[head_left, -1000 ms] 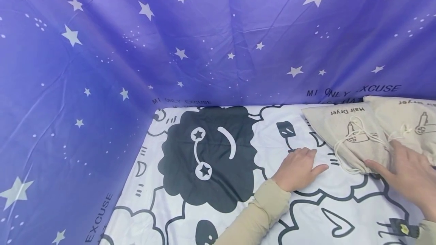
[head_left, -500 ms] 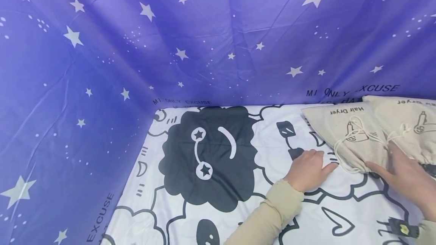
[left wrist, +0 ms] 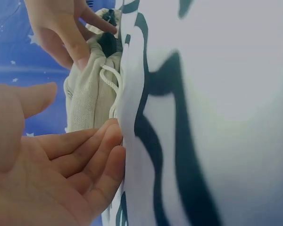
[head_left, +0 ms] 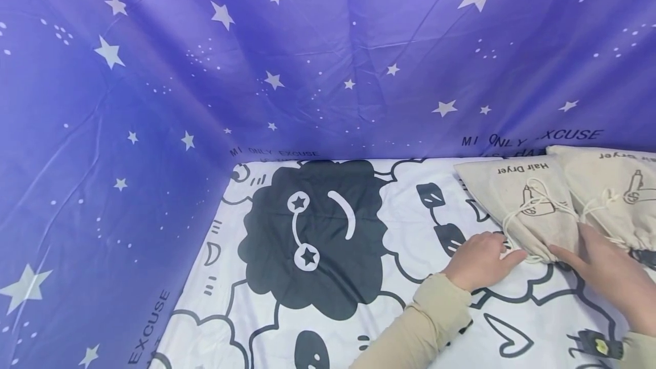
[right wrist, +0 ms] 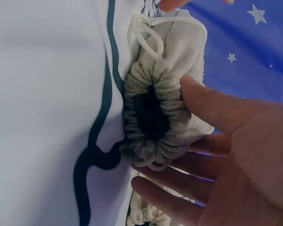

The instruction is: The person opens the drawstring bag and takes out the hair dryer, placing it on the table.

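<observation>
A beige drawstring bag printed "Hair Dryer" lies on the right part of the cloth. Its gathered mouth faces me, and something dark shows inside the opening. My right hand holds the bag near its mouth, thumb on top and fingers along its right side. On the bag's left, my left hand rests low over the cloth; its fingertips reach the bag's side in the left wrist view, fingers loosely bent. White cord loops over the bag. What is inside cannot be made out.
A second beige hair dryer bag lies directly right of the first, cut off by the frame. White cloth with black cartoon shapes covers the surface. Purple star-patterned fabric rises behind and at the left.
My left hand has slid right across the cloth to the first bag. My right hand's fingers have shifted from the second bag's edge toward the first bag's side. Both bags stay in place.
</observation>
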A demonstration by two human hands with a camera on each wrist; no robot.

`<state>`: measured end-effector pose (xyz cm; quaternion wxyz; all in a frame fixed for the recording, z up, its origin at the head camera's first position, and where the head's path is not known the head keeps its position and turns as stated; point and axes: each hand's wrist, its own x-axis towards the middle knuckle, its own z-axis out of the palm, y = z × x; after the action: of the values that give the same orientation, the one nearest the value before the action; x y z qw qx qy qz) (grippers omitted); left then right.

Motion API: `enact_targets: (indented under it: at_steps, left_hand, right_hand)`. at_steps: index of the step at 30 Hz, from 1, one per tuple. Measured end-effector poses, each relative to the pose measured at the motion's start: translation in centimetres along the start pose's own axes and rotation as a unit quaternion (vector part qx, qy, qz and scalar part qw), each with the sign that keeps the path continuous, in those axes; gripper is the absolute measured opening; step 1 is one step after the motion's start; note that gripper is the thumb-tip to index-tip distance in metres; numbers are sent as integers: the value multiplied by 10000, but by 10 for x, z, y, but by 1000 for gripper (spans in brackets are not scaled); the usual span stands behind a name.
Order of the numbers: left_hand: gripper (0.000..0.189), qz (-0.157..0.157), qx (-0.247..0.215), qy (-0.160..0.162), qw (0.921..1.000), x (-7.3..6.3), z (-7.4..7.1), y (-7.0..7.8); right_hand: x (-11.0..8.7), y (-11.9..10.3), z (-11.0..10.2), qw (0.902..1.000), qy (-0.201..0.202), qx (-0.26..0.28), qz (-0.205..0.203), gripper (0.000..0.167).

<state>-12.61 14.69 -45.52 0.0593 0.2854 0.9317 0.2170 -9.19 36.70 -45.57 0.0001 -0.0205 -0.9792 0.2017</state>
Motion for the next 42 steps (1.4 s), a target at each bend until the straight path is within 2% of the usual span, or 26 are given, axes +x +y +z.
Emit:
enact_targets:
  at_steps: [5, 9, 16, 22, 25, 32, 39, 42]
  left_hand:
    - [41, -58, -69, 64, 9999, 3, 6, 3]
    - [34, 0, -127, -15, 9999, 4, 8, 7]
    - [45, 117, -233, -183, 9995, 5, 13, 12]
    - [40, 109, -153, -86, 9998, 6, 14, 15]
    - [38, 55, -210, -18, 9998, 7, 15, 16]
    - [41, -437, -850, 71, 9954, 7, 17, 19]
    - [38, -954, -2023, -74, 9746, 7, 18, 25]
    - [37, -1030, -2049, -53, 9733, 8, 19, 26]
  right_hand:
    - [0, -3, 0, 9999, 94, -61, -21, 71]
    - [-3, -8, -1, 9998, 154, -43, 110, 74]
    - [-4, -18, -3, 9989, 254, 22, 402, 76]
    - [-4, -18, -4, 9984, 251, 195, 472, 92]
    - [-3, -16, -5, 9980, 128, 228, 572, 100]
    - [-2, -17, -5, 9977, -4, 313, 602, 100]
    - [-1, -23, -12, 9981, -144, 176, 574, 90]
    - [-2, -25, -14, 9980, -174, 255, 551, 88]
